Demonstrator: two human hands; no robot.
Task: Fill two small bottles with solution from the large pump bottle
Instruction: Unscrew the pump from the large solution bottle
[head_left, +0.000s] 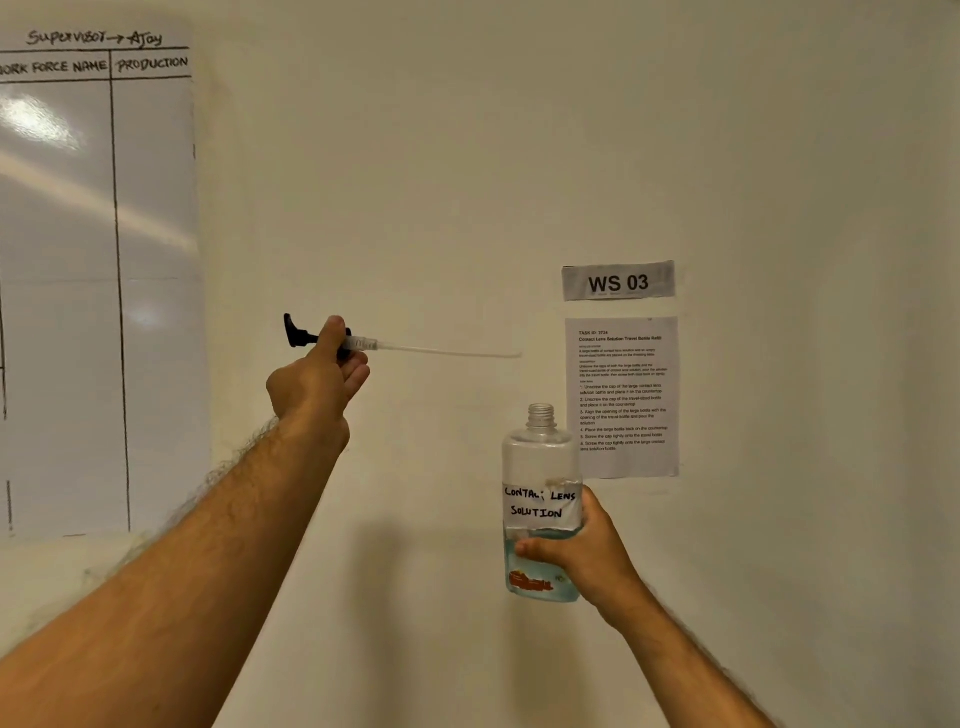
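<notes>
Head camera looks at a pale wall (415, 156), with both my arms held up in front of it.

Far left, a shiny white chart (78, 260) hangs on the wall. Its left side is cut off by the picture edge, so the first word on it is only part there. Glare makes some of it hard to see.

Next comes my left hand (317, 376). Its thumb and curled fingers pinch the pump (332, 343) that belongs on the big bottle. The pump lies on its side. Its black head points left and its long thin clear tube points right, almost flat, with the tip ending in the air well short of the papers. My thumb hides the middle of the pump.

More to the right and lower, my right hand (582, 558) grips the big bottle (540, 467) around its lower half. The bottle stands upright, its open neck pointing up. Blue liquid fills only the bottom part. A white label reads "CONTACT LENS SOLUTION". My fingers cover part of the liquid and an orange mark near the base.

Behind the bottle, a small sign (618, 281) says "WS 03". Under it hangs a task sheet (623, 397); the bottle covers its lower left corner, and its print is too small to read well.
</notes>
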